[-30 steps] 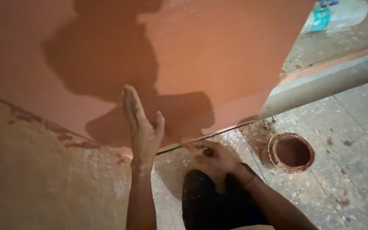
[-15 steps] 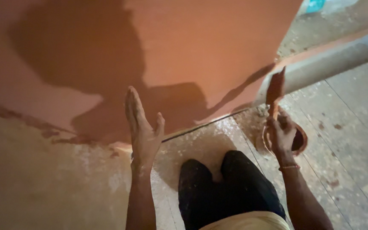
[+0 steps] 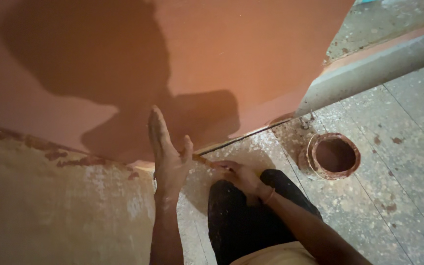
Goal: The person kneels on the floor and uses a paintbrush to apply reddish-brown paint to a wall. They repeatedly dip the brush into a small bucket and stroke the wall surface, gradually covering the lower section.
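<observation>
Left hand (image 3: 165, 157): flat and open, fingers together and pointing up, thumb spread to the right; palm edge set against the lower part of the wall (image 3: 231, 54), forearm rising straight from the bottom of the frame. It holds nothing.

Right hand (image 3: 239, 175): closed around a paintbrush (image 3: 203, 160), knuckles up, wrist bent over the knee, forearm running in from the lower right. A thin band sits on the wrist.

Paintbrush: thin, paint-coated, lying nearly level, its tip reaching left to just beside the left thumb, at the line where wall meets floor (image 3: 408, 147). Whether the bristles touch the wall cannot be told.

Knee (image 3: 244, 216): dark trouser leg, folded beneath the right hand, resting on the floor.

Wall: reddish-brown above, with an uneven lower border on the left where bare yellowish plaster (image 3: 50, 211) shows. The painted face ends at a corner on the right.

Paint pot (image 3: 333, 156): round, open, smeared with reddish paint, standing on the floor to the right of the knee, well apart from both hands, near the wall corner.

Floor: speckled pale slabs with paint spots, open to the right and beyond the pot.
</observation>
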